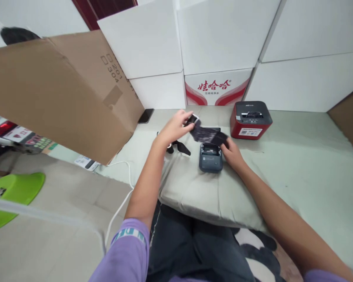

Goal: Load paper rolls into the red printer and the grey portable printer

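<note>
A black ribbon strip (206, 134) stretches between my two hands. My left hand (181, 124) is closed on the small roll (193, 119) at its left end, which has a pale rim. My right hand (231, 152) pinches the strip's right end, just above and beside a dark blue portable label printer (211, 158). The printer's lid stands open, and the strip partly covers its upper side. Under my left wrist lies a black bladed object (182, 148), partly hidden by the arm.
A red and black printer (250, 121) stands to the right at the back. White boxes (219, 88) are stacked behind. A large brown cardboard sheet (76, 90) leans at left, near a black phone (146, 116). A white cable (120, 211) hangs over the left edge.
</note>
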`<state>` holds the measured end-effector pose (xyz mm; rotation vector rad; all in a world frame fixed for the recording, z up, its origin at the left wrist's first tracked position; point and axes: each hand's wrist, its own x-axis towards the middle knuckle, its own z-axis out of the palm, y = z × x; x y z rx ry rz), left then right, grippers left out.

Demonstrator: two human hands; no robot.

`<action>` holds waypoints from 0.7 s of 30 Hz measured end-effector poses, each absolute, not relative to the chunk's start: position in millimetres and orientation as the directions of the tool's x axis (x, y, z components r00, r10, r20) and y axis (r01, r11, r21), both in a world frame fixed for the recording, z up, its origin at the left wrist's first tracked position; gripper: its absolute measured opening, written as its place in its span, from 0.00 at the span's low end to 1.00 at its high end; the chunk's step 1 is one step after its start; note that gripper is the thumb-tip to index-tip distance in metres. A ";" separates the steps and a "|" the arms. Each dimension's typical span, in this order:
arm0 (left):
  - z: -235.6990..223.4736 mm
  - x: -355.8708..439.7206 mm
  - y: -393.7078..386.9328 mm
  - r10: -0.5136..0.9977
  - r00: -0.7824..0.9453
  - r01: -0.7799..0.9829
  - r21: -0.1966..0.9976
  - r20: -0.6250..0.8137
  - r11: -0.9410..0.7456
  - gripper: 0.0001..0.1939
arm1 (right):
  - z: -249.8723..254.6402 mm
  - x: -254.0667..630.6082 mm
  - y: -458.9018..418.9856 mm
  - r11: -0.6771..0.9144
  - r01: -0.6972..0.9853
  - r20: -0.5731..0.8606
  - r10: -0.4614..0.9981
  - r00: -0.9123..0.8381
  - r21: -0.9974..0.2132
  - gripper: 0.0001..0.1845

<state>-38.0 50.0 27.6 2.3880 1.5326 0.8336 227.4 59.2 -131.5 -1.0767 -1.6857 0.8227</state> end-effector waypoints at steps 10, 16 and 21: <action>-22.9 -101.5 90.0 0.977 -0.055 0.836 0.544 0.208 -0.069 0.17 | -132.3 225.8 60.2 0.306 0.215 0.285 0.950 -0.123 -0.927 0.31; -36.5 -112.0 103.2 0.952 -0.292 0.813 0.548 0.090 0.198 0.15 | -132.9 226.6 60.4 0.300 0.220 0.280 0.953 -0.119 -0.928 0.30; -43.1 -112.6 107.7 0.920 -0.391 0.829 0.426 -0.022 0.363 0.15 | -133.2 226.3 61.7 0.292 0.214 0.271 0.955 -0.123 -0.932 0.29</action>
